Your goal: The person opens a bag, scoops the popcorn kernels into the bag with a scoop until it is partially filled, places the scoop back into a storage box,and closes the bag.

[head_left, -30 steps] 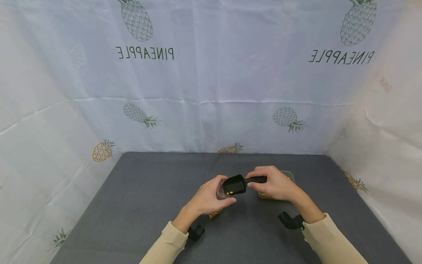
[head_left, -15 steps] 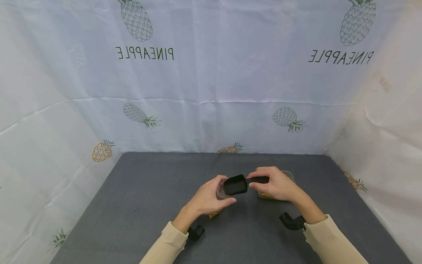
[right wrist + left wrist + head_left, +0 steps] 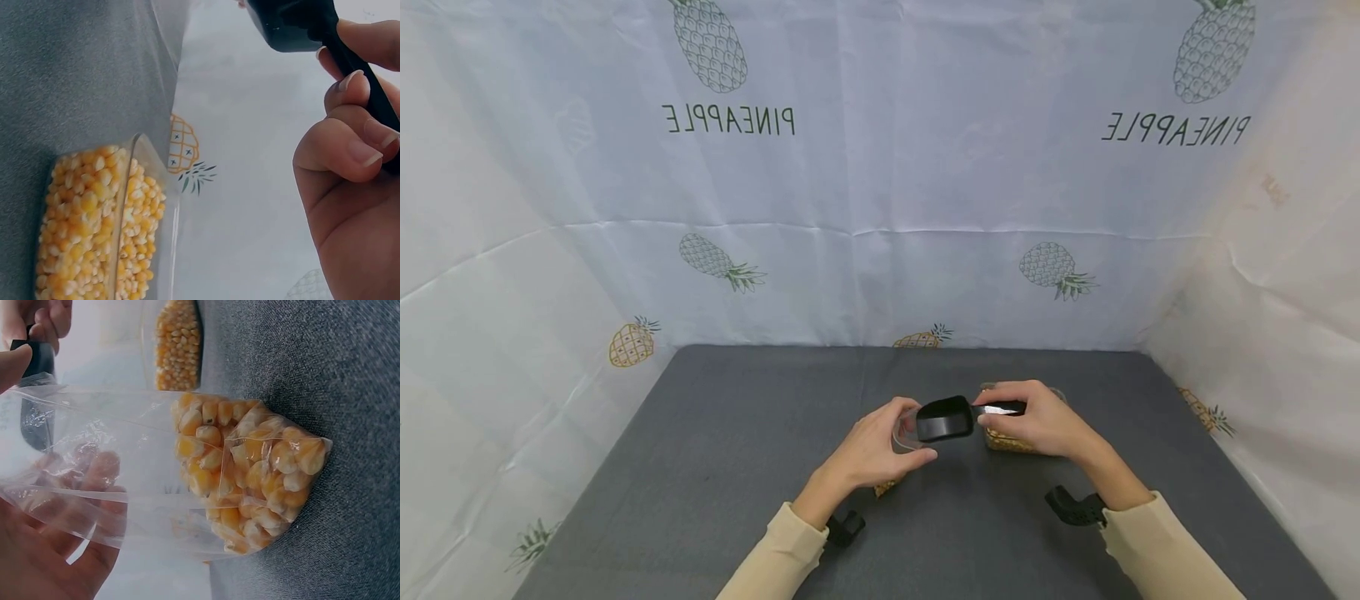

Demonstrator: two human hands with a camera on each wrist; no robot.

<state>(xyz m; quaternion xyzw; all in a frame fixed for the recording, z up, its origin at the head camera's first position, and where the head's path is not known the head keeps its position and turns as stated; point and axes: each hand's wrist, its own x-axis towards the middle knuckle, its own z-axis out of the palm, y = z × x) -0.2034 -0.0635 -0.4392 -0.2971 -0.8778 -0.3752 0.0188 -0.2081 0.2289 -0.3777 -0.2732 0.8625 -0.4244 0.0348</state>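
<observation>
My left hand holds the mouth of a clear plastic bag, its fingers and thumb spread round the opening. Yellow corn kernels fill the bag's bottom, which rests on the grey cloth. My right hand grips the handle of a black scoop between thumb and fingers. The scoop's bowl is tilted at the right side of the bag's mouth, and no kernels show in it. Behind and below my right hand, a clear plastic container of corn kernels stands on the table, partly hidden in the head view.
A dark grey cloth covers the table. White curtains with pineapple prints hang along the back and both sides. Each wrist carries a black camera mount.
Two or so kernels seen in the scoop a second ago are gone from it. The scoop and my right hand have shifted slightly right, and the bowl has tilted. My left hand stays put.
</observation>
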